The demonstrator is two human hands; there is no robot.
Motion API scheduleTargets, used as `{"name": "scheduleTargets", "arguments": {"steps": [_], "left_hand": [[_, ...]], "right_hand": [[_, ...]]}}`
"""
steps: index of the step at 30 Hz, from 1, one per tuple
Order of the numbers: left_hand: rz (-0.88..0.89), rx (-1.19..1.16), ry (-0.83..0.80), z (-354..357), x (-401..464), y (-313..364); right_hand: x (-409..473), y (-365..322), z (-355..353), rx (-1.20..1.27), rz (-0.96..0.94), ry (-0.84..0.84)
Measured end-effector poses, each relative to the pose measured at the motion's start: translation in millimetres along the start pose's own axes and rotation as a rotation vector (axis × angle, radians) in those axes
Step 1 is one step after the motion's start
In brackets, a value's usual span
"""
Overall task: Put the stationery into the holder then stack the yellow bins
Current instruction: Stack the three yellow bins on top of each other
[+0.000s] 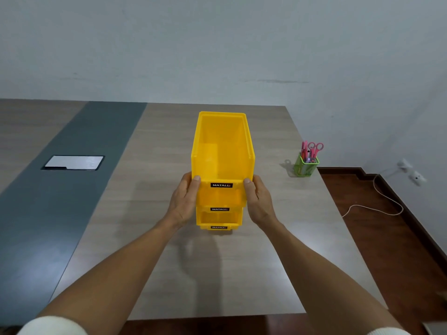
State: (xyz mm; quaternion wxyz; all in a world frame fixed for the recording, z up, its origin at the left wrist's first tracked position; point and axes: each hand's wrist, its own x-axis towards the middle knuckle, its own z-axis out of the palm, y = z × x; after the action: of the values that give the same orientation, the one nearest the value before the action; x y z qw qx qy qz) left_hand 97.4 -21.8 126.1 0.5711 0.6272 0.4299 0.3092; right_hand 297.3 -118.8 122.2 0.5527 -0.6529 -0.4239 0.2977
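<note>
- I have both hands on the top yellow bin (222, 146), one on each front corner: the left hand (185, 201) pinches the left corner with the thumb over the front lip, and the right hand (257, 200) mirrors it on the right corner
- I judge this two-sided grip is there to keep the bin level and square, so that it seats straight on the one below rather than tipping to one side
- The top bin sits over the middle yellow bin (219, 212), which sits on the bottom yellow bin (219, 228); all three labelled fronts face me, one above the other, so the stack stands in one column near the middle of the surface (169, 274)
- Whether the top bin is fully seated or a touch above the middle one I cannot tell, as my fingers cover the join
- The green holder (305, 168) stands well apart to the right, near the edge of the surface, clear of the stack so nothing gets knocked
- The pink scissors (315, 149) and pens (304, 148) stand upright inside it, so the stationery step looks done
- By my judgement only the stack is left to settle; a release from both sides at once would keep it from twisting
</note>
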Motion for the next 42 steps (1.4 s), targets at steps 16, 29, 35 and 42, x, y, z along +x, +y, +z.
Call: {"name": "scheduleTargets", "arguments": {"steps": [16, 29, 35, 42], "left_hand": [[0.048, 0.096, -0.014, 1.6, -2.2, -1.8], [0.029, 0.130, -0.017, 0.1, 20.3, 8.3], [0.024, 0.146, -0.012, -3.5, 28.5, 11.9], [0.024, 0.131, -0.028, -6.2, 36.4, 9.0]], "right_hand": [[2.8, -2.6, -5.5, -0.074, 0.005, -0.087], [25.7, -2.6, 13.6, 0.061, 0.100, -0.072], [32.6, -5.8, 19.8, 0.076, 0.124, -0.061], [36.8, -10.8, 18.9, 0.085, 0.123, -0.088]]}}
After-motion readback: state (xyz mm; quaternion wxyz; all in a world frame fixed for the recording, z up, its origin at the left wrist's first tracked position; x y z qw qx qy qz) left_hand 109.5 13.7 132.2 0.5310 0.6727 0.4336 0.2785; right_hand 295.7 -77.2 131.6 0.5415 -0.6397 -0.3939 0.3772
